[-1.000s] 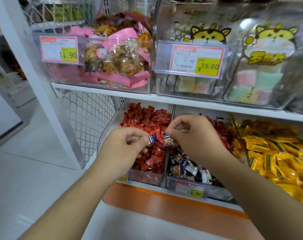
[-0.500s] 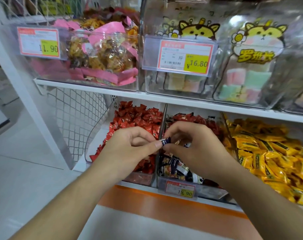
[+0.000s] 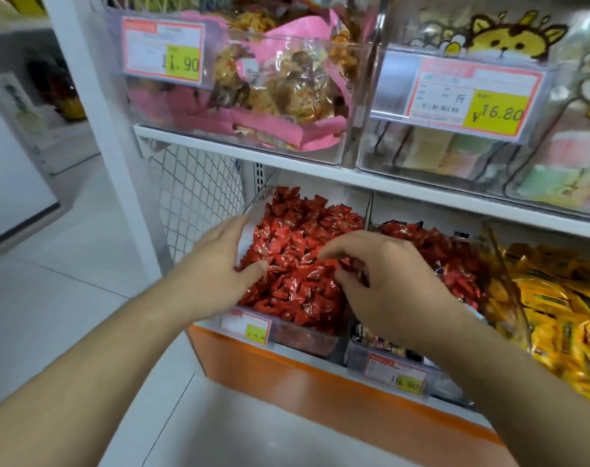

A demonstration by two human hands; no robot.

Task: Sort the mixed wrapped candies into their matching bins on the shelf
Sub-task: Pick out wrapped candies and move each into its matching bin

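While the left hand lies flat, the right hand (fingers curled) hovers.

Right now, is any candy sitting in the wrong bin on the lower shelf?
Yes. The middle bin holds two kinds: red candies piled at the back and dark-wrapped candies at the front. The left bin shows only red ones, the right only yellow packets.

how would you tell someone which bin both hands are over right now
Start at the white shelf under the price tags and look at the row below it. It is the leftmost clear bin, beside the wire mesh, heaped with red candies. Its neighbour holds red mixed with dark wrappers; the next holds yellow.
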